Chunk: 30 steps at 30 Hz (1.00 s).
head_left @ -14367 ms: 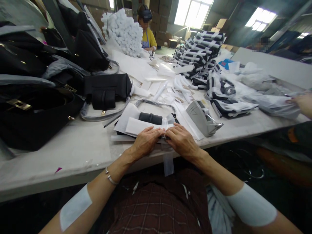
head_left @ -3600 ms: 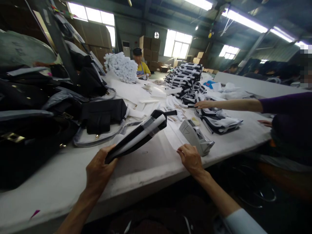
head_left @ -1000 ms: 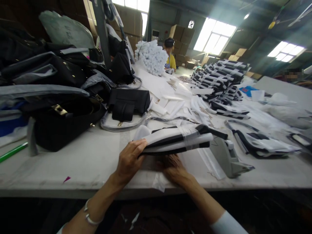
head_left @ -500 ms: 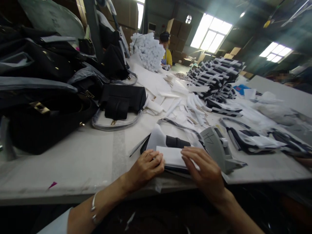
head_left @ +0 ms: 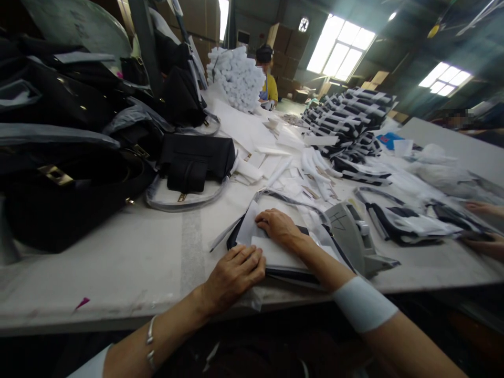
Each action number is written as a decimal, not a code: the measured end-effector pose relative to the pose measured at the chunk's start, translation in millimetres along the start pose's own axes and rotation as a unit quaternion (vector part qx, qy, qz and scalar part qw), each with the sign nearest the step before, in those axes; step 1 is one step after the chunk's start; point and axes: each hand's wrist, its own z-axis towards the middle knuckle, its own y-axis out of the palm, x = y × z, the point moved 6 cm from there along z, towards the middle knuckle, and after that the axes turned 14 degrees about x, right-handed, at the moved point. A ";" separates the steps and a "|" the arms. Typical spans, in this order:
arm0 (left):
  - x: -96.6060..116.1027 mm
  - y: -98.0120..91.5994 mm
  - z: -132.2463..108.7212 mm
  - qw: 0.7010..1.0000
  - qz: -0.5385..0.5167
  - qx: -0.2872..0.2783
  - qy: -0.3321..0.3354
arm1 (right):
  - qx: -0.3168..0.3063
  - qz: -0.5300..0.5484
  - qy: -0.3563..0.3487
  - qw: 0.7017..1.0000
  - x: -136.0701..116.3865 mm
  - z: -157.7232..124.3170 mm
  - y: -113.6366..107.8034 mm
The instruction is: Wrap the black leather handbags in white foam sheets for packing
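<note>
A dark handbag [head_left: 232, 239] lies in front of me at the table's edge, with white sheeting [head_left: 248, 226] over it and a folded white strip [head_left: 271, 249] along its near side. Its wrapped handle [head_left: 289, 195] loops toward the back. My left hand [head_left: 238, 270] is closed at the strip's left end, fingers bent over its edge. Stretched across the bag, my right hand [head_left: 280, 226] rests its fingers on the white sheeting and partly covers the black strap piece. Its fingers look extended, with nothing visible in them. A grey tape dispenser [head_left: 348, 239] stands right beside the bag.
Black handbags [head_left: 79, 199] are heaped at the left, and another bag [head_left: 197, 157] lies nearby. White foam rolls [head_left: 236, 76] and stacked black-and-white pieces [head_left: 350, 126] stand at the back. At the right, another person's hands [head_left: 486, 244] are near wrapped bags [head_left: 409, 220].
My right hand has left the right part of the white strip and moved left and farther across the bag onto the sheeting. My left hand has stayed at the strip's left end.
</note>
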 end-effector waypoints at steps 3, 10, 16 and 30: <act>-0.8 0.1 -0.9 1.000 -0.003 -0.003 -0.008 | 0.014 0.038 0.077 0.996 22.5 2.4 -1.5; -0.6 -0.3 -2.0 1.000 -0.009 0.013 -0.017 | 0.030 0.005 0.347 0.937 118.9 3.0 -33.5; -0.9 1.7 -4.4 1.000 -0.016 0.013 -0.015 | 0.014 0.038 0.439 0.897 135.6 18.5 -7.6; 2.2 13.9 19.1 0.999 0.005 0.039 0.034 | 0.079 0.272 0.423 0.861 103.7 31.4 13.9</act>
